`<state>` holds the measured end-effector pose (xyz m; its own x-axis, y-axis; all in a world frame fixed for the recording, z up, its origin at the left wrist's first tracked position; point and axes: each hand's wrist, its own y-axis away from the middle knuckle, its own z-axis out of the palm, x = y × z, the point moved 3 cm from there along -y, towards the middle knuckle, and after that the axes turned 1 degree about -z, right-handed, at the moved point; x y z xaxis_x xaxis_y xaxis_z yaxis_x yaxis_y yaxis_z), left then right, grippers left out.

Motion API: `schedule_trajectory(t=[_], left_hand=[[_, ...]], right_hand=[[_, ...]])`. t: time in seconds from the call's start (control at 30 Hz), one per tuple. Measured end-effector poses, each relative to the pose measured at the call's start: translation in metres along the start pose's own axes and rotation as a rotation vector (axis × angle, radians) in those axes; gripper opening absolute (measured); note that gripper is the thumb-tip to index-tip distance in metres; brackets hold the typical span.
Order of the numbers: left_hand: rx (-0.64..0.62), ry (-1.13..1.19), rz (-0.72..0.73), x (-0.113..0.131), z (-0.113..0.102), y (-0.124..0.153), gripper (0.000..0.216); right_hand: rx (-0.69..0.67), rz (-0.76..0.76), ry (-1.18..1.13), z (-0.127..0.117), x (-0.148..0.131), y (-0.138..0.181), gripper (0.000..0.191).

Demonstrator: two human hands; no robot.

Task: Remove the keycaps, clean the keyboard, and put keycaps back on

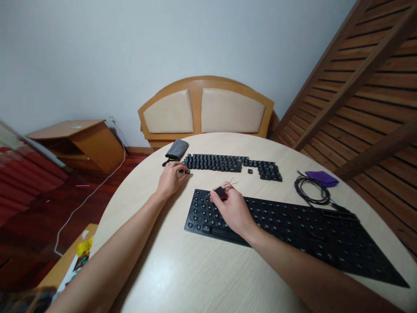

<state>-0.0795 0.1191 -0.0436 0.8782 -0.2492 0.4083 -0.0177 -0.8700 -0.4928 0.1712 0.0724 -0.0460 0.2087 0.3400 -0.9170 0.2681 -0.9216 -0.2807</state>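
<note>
A black keyboard [276, 217] lies on the round table, most of its switches bare, with one keycap [206, 228] still seated at its lower left. My right hand [233, 208] is closed over the keyboard's left part. In it is a wire keycap puller [220, 191] with a black handle; thin wire shows beyond the fingers. Behind the keyboard stand rows of loose black keycaps [211, 162]. At the left end of these rows, the fingers of my left hand [170, 179] are closed on a small black keycap [186, 172], partly hidden by them.
A grey pouch [177, 149] rests at the table's back left. To the right are a coiled black cable [311, 191] and a purple cloth [322, 178]. One loose keycap [250, 171] sits apart. Beyond the table [163, 269] stands a padded wooden headboard [198, 87].
</note>
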Motion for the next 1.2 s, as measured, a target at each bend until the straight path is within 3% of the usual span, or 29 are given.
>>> schedule_trajectory(t=[0.47,1.03,1.2], left_hand=[[0.015,-0.121,0.021,-0.025,0.013,-0.005,0.015],[-0.002,-0.053,0.018,-0.029,0.017,-0.008,0.016],[0.012,0.02,0.023,-0.012,0.009,-0.005,0.017]], right_hand=[[-0.018,-0.009,0.013,0.001,0.002,0.002,0.014],[-0.034,0.021,-0.009,0.001,0.0,0.004,0.013],[-0.037,0.021,-0.041,0.002,0.0,0.004,0.013]])
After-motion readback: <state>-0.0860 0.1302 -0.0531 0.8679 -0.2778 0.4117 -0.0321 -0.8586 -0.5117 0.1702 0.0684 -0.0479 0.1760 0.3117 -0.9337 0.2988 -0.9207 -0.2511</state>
